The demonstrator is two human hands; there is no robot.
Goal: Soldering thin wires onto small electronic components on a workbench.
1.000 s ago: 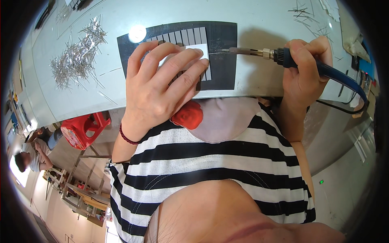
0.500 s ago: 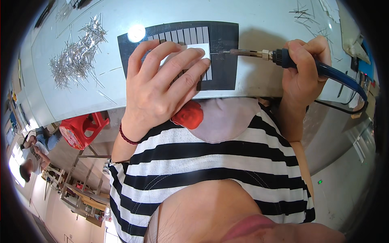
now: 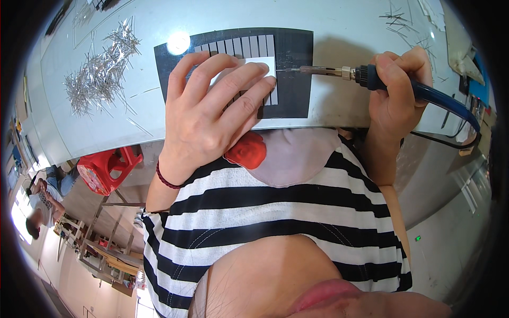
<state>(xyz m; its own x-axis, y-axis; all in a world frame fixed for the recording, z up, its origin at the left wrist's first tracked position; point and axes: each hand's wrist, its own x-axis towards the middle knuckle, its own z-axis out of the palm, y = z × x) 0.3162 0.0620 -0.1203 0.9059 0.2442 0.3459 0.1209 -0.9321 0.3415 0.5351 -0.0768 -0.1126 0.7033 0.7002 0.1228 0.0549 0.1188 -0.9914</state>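
My left hand [image 3: 214,100] lies with its fingers spread, pressing on a small white rectangular piece [image 3: 270,64]. Under that piece sits a row of narrow grey strips [image 3: 252,46], side by side on a black board [image 3: 295,50]. In my right hand [image 3: 395,93] is a soldering iron [image 3: 366,77] with a blue handle, its fingers wrapped round the grip. The iron's tip points left, over the black board. A thin metal line [image 3: 281,70] runs from the tip to the white piece's right edge; whether they touch I cannot tell. My left fingers hide part of the strips.
A heap of thin silvery metal strips [image 3: 103,74] lies at the table's left, and several loose ones [image 3: 398,24] at the far right. The iron's black cable [image 3: 445,141] loops at the right edge. A red stool [image 3: 106,172] and another person [image 3: 45,204] are beyond the table, left.
Both hands and the soldering iron are almost where they were. The black board and strips appear shifted very slightly to the right. The person in the background has moved their arms a little.
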